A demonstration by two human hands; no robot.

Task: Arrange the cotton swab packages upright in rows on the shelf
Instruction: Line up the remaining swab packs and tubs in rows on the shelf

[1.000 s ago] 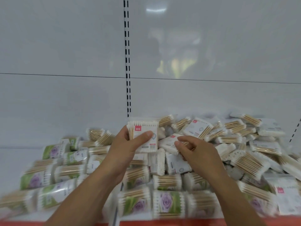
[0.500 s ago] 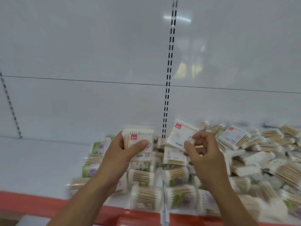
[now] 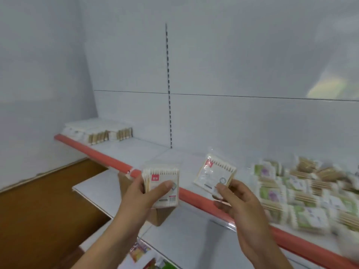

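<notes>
My left hand point(image 3: 147, 193) grips a stack of flat cotton swab packages point(image 3: 162, 184) with red labels, held upright in front of the shelf's red edge point(image 3: 101, 158). My right hand point(image 3: 236, 199) pinches a single red-labelled swab package point(image 3: 214, 174) by its lower corner, tilted, just above the shelf front. A loose heap of swab packages point(image 3: 303, 193), many with green flower labels, lies on the shelf at the right. At the shelf's far left end stand upright rows of packages point(image 3: 101, 131).
The white shelf board point(image 3: 147, 150) stretches between the far rows and the heap. A slotted upright point(image 3: 168, 86) runs up the white back panel. Below are a lower white shelf point(image 3: 101, 193), a cardboard box point(image 3: 158, 215), a brown floor point(image 3: 38, 210) and colourful packets point(image 3: 143, 253).
The view has swung left, away from the heap, bringing the shelf's left end into sight. Both hands have drawn back toward the shelf's front edge, each keeping its packages.
</notes>
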